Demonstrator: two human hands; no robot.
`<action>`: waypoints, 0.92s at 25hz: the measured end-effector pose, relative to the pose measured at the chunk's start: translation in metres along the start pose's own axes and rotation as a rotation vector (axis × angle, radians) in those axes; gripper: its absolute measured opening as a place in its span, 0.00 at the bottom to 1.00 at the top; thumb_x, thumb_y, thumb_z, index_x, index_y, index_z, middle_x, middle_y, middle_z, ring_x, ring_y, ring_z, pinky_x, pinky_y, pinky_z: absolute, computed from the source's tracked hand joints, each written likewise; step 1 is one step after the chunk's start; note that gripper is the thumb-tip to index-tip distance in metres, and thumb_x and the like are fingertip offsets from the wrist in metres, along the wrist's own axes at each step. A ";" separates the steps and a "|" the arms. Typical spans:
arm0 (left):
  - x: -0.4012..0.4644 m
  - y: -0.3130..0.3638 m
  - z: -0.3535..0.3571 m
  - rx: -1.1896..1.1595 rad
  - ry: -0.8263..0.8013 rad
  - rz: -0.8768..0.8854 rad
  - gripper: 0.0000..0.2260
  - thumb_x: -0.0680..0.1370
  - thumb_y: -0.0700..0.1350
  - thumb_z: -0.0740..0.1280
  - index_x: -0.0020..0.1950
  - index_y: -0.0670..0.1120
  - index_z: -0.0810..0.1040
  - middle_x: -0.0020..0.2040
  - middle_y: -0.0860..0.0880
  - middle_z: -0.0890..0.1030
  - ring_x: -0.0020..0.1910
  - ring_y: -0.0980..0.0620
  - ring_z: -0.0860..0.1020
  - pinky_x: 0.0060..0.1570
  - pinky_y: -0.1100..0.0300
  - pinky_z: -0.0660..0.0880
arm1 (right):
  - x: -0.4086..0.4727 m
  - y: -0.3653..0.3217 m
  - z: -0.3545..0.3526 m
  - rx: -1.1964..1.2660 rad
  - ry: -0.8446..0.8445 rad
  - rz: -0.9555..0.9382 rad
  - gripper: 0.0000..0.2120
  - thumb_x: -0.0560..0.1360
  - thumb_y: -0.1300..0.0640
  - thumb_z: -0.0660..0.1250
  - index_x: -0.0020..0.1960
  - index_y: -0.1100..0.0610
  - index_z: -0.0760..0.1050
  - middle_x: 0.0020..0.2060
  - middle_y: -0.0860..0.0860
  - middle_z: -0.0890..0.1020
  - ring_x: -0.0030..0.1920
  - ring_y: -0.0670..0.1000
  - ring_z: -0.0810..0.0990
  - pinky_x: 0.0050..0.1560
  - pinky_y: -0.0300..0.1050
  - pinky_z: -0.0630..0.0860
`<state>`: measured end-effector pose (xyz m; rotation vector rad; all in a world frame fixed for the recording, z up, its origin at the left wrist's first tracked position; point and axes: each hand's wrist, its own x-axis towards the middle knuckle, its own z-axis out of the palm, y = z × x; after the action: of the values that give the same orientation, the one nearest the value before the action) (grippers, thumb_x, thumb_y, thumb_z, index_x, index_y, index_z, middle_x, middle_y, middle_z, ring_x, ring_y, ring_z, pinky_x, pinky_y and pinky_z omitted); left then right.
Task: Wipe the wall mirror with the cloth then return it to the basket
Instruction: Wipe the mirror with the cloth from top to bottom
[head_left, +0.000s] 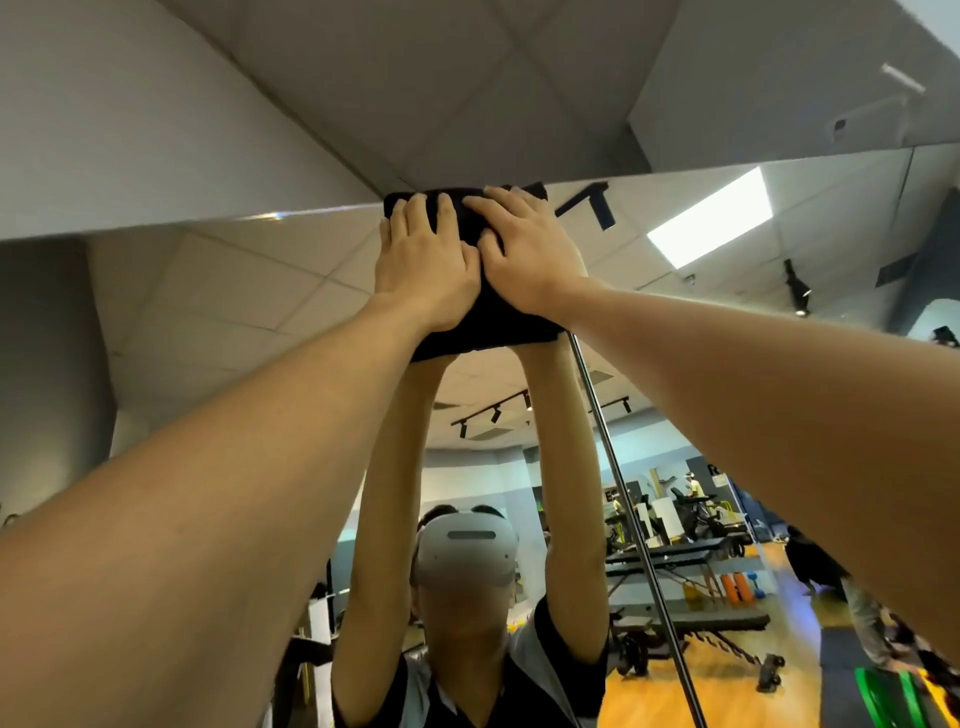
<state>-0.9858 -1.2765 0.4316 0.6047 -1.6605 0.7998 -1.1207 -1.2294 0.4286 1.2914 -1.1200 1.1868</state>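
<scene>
Left hand (423, 270) is flat on the black cloth (488, 317), fingers straight and spread a bit, pressing it against the wall mirror (218, 312) right up at the glass's top edge. Right hand (524, 249) sits just beside it, touching, also laid open over the cloth with fingers pointing up and left. So both palms are pushing, neither one really gripping anything as far as I can see. Cloth is mostly hidden under the hands, only its top strip and bottom edge poke out.

Both forearms come in from the lower corners and block a good chunk of the view. Between them the mirror shows the person's reflection, arms up, with a white headset (467, 553) on. A thin vertical seam (623, 493) in the glass runs down from just under the cloth toward the bottom. Further right the reflection shows a bright ceiling light panel (711, 218), track lights (795, 288), and gym benches (691, 618) on a wooden floor. Above the mirror there's plain ceiling (389, 78).
</scene>
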 end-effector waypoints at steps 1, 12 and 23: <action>-0.007 0.000 0.001 0.011 -0.008 0.001 0.28 0.84 0.52 0.51 0.82 0.43 0.51 0.81 0.38 0.53 0.81 0.40 0.49 0.79 0.43 0.49 | -0.009 -0.003 -0.001 0.001 -0.005 0.003 0.24 0.83 0.50 0.53 0.79 0.47 0.64 0.80 0.50 0.64 0.81 0.54 0.54 0.81 0.54 0.49; -0.058 0.002 0.007 0.035 -0.030 0.023 0.30 0.85 0.54 0.50 0.83 0.42 0.48 0.82 0.38 0.49 0.81 0.39 0.46 0.80 0.44 0.45 | -0.070 -0.020 0.001 -0.064 -0.020 0.060 0.29 0.81 0.45 0.47 0.81 0.43 0.58 0.82 0.47 0.57 0.82 0.52 0.49 0.81 0.56 0.45; -0.059 -0.017 0.005 0.064 -0.022 0.045 0.29 0.85 0.53 0.49 0.83 0.43 0.48 0.82 0.38 0.50 0.82 0.40 0.47 0.80 0.44 0.44 | -0.065 -0.032 0.017 -0.082 0.028 0.052 0.28 0.82 0.46 0.49 0.82 0.47 0.58 0.82 0.50 0.57 0.82 0.55 0.48 0.81 0.59 0.41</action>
<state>-0.9630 -1.2922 0.3765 0.6243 -1.6784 0.8842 -1.0935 -1.2446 0.3608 1.1860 -1.1763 1.1815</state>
